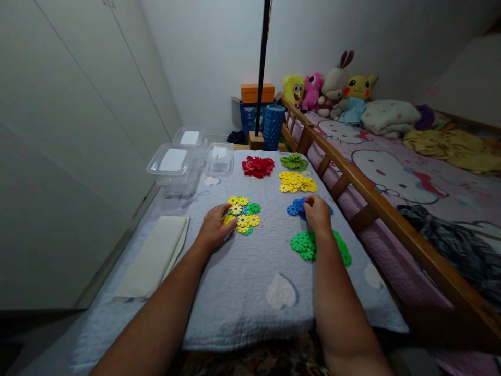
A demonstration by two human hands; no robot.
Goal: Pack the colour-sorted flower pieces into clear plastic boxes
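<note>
A mixed pile of notched plastic snowflake discs (pixel 243 220), yellow, green and blue, lies in the middle of the cloth-covered table. At its left edge rests my left hand (pixel 214 227), thumb and forefinger curved apart, with yellow discs showing in the gap between them. My right hand (pixel 319 213) is over the small pile of blue snowflake discs (pixel 295 207), its fingertips pinched together on a blue disc that they partly cover. Under my right forearm spreads a pile of green discs (pixel 304 245), partly hidden. Yellow discs (pixel 296 183) lie just beyond the blue ones.
Red discs (pixel 257 166) and light green discs (pixel 294 162) form piles at the far end. Lidded clear plastic boxes (pixel 172 163) stand at the far left, near a folded cream cloth (pixel 154 258). A wooden bed rail (pixel 352 188) runs along the right side. A black pole (pixel 262 68) rises behind.
</note>
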